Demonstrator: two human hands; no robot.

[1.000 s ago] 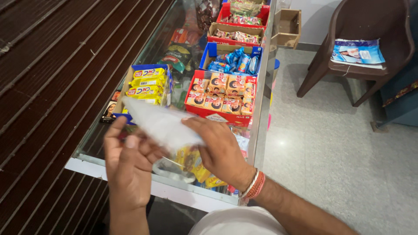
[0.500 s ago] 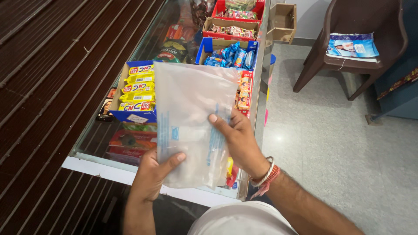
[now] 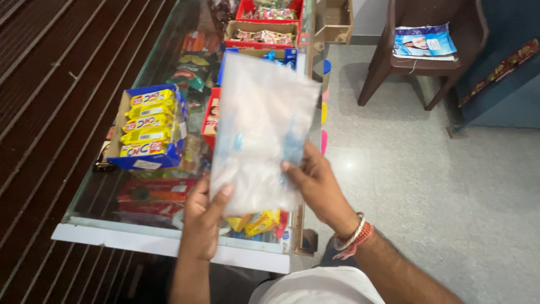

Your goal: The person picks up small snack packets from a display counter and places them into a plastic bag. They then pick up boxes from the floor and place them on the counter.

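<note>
A clear, slightly cloudy plastic bag (image 3: 259,124) is held up flat above a glass shop counter (image 3: 146,228). My left hand (image 3: 203,217) pinches its lower left corner, thumb on the front. My right hand (image 3: 318,183), with red and white thread bands at the wrist, grips the bag's lower right edge. The bag hides part of the snack boxes behind it.
On the counter stand a blue box of yellow wrapped bars (image 3: 147,129), a red box (image 3: 211,118) partly behind the bag, and more snack boxes (image 3: 260,31) farther back. A brown chair (image 3: 419,53) with a magazine stands on the grey floor at right.
The bag went from crumpled between both hands to spread out flat and lifted upright. Both hands slid to its lower corners, and the view moved closer.
</note>
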